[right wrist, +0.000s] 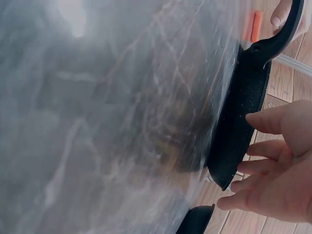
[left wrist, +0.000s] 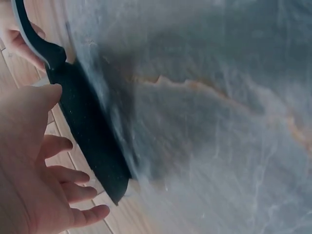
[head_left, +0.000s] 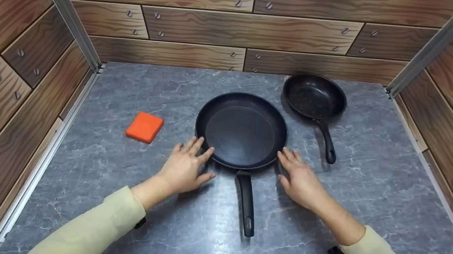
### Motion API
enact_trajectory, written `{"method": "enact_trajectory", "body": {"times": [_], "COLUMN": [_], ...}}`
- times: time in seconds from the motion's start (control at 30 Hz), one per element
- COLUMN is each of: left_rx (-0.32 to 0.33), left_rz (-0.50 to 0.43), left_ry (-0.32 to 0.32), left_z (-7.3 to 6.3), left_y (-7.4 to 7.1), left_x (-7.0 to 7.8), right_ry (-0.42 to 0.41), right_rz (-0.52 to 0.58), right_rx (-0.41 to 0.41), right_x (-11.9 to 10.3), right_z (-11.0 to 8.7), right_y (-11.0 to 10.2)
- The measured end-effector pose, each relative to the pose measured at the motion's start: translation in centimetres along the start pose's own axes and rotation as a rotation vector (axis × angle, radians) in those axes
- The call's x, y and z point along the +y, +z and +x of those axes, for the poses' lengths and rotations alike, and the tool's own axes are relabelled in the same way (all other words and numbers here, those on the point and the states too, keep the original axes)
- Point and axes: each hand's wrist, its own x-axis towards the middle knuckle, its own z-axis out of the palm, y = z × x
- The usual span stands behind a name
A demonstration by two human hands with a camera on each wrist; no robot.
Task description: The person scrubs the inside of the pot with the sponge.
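Note:
A large black frying pan [head_left: 246, 132] lies in the middle of the table, its handle [head_left: 246, 204] pointing toward me. My left hand [head_left: 186, 166] is at the pan's lower left side with fingers spread, fingertips at the rim. On the lower right side, my right hand [head_left: 300, 178] has its fingers extended to the rim. Neither hand curls round the pan. Both wrist views show the pan's outer wall [left wrist: 92, 131] beside loosely spread fingers; whether every fingertip touches it, I cannot tell.
A smaller black frying pan [head_left: 314, 97] stands at the back right, its handle angled toward me. An orange square block [head_left: 144, 127] lies left of the large pan. Wood-patterned panels [head_left: 249, 31] wall the grey marbled table [head_left: 134, 80] on the back and both sides.

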Motion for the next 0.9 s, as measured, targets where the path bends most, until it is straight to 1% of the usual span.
{"method": "enact_trajectory", "body": {"times": [0.1,0.23,0.47,0.57,0.7,0.9], "left_rx": [-0.016,-0.024,-0.038,-0.031,-0.02,-0.049], "left_rz": [-0.006,-0.016,-0.034,-0.025,-0.02,-0.024], "left_ry": [0.008,0.003,-0.011,-0.019,-0.044,-0.101], "left_z": [-0.1,-0.1,0.0,0.0,0.3,1.1], "left_y": [0.3,0.4,0.4,0.4,0.3,-0.2], "left_x": [0.1,0.1,-0.3,-1.0,-2.4,-4.6], "right_ry": [-0.01,-0.03,-0.052,-0.059,-0.057,-0.055], "right_rz": [-0.045,-0.089,-0.122,-0.116,-0.088,-0.079], "right_rx": [-0.034,-0.073,-0.131,-0.154,-0.183,-0.226], "right_x": [0.1,0.2,0.2,0.2,-0.2,-0.9], "right_z": [-0.1,-0.1,0.4,0.9,2.0,4.2], "right_y": [-0.1,-0.3,-0.3,-0.1,0.1,0.6]}}
